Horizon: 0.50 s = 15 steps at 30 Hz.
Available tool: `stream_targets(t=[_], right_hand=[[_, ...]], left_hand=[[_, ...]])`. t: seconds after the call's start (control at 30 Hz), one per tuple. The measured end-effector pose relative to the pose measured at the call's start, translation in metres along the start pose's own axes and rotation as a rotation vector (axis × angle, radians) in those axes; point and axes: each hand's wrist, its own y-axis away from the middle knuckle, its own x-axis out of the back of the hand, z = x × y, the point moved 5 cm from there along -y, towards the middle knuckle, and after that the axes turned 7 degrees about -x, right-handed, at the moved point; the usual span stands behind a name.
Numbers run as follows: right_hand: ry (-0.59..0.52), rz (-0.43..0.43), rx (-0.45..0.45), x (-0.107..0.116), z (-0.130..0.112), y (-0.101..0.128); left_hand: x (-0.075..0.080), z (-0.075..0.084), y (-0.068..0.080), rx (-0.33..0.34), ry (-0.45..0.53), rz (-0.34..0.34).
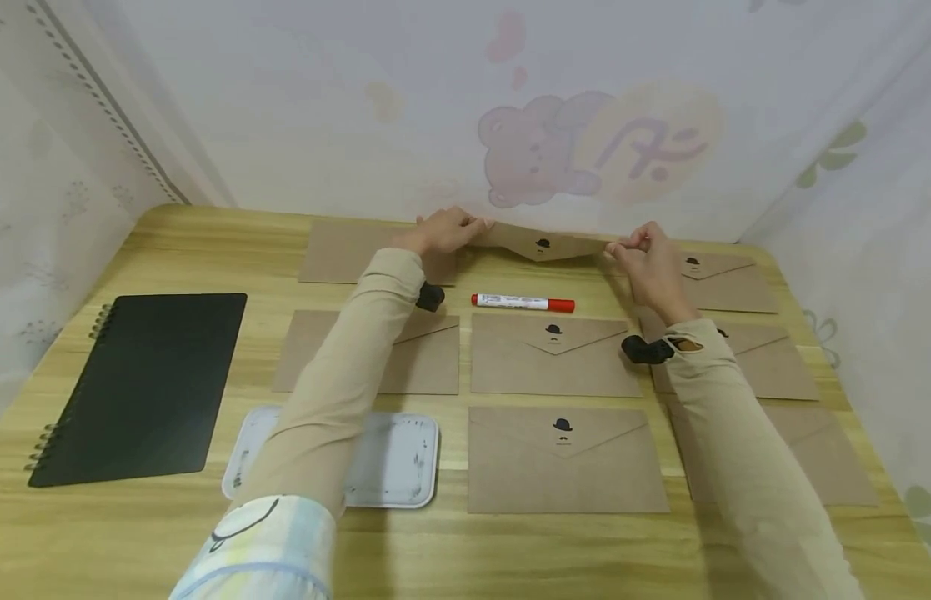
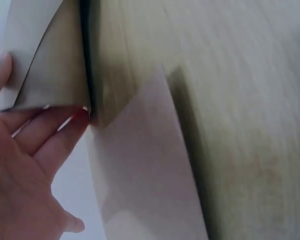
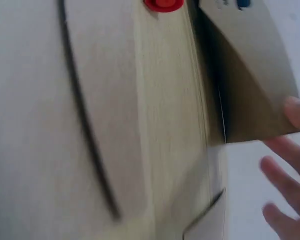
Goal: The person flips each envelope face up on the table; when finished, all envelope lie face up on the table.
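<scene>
Near the table's back edge, a brown kraft envelope (image 1: 557,243) with a printed black hat is raised and tilted between both hands. My left hand (image 1: 446,231) pinches its left end. In the left wrist view, that hand (image 2: 27,165) has its thumb on one face and its fingers behind the other. The opposite end is pinched by my right hand (image 1: 651,268); the right wrist view shows the thumb on the envelope (image 3: 260,85) and fingers underneath. A red-and-white marker (image 1: 521,302) lies just in front of the lifted envelope.
Several more brown envelopes (image 1: 566,483) lie in rows on the wooden table (image 1: 427,554). A black spiral notebook (image 1: 146,383) lies at the left. The left forearm partly covers a smudged white tray (image 1: 393,462). A printed curtain (image 1: 405,108) hangs behind the table.
</scene>
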Motion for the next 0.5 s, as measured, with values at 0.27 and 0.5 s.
stream_targets(t=[0.27, 0.5], right_hand=[[0.106, 0.317, 0.383, -0.005, -0.032, 0.003], [0.151, 0.364, 0.472, -0.011, -0.037, 0.007]], left_hand=[[0.006, -0.001, 0.000, 0.129, 0.086, 0.129], [0.007, 0.000, 0.002, 0.159, 0.147, 0.264]])
